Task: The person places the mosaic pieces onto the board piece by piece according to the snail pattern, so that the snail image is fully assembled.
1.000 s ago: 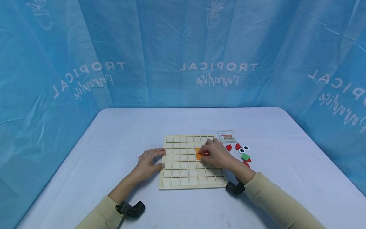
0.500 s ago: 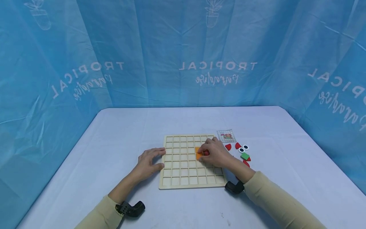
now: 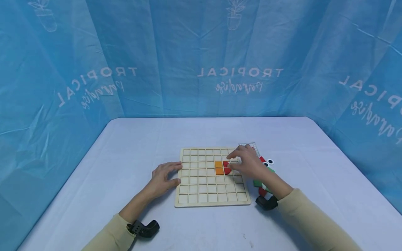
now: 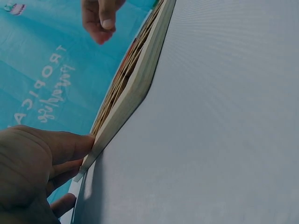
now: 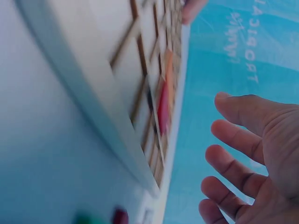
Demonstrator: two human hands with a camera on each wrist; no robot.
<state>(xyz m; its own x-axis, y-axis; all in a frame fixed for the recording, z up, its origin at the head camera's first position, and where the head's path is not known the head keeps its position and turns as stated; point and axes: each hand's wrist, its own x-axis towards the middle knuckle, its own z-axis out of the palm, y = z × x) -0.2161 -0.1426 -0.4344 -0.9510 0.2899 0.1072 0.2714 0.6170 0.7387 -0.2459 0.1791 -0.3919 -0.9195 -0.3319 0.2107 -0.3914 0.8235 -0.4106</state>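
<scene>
A light wooden grid board (image 3: 202,189) lies on the white table. Two orange square tiles (image 3: 218,171) sit in neighbouring cells, with red rounded tiles (image 3: 226,171) in the cells to their right. Over the board's right part is my right hand (image 3: 248,164), its fingers apart and nothing held; the right wrist view shows the same hand (image 5: 261,154) raised above the board's surface. My left hand (image 3: 162,178) rests against the board's left edge. In the left wrist view, fingertips of that hand (image 4: 37,163) touch the wooden rim.
Right of the board lie round eye tiles (image 3: 270,162), a green tile (image 3: 257,183) and a red tile (image 3: 262,191), partly hidden by the right arm. A printed grid card (image 3: 253,144) is mostly covered by the right hand. Blue curtain (image 3: 201,97) closes off the back.
My right hand has let go of the red tile and moved up and to the right, uncovering the orange and red tiles. The left hand has stayed at the board's edge.
</scene>
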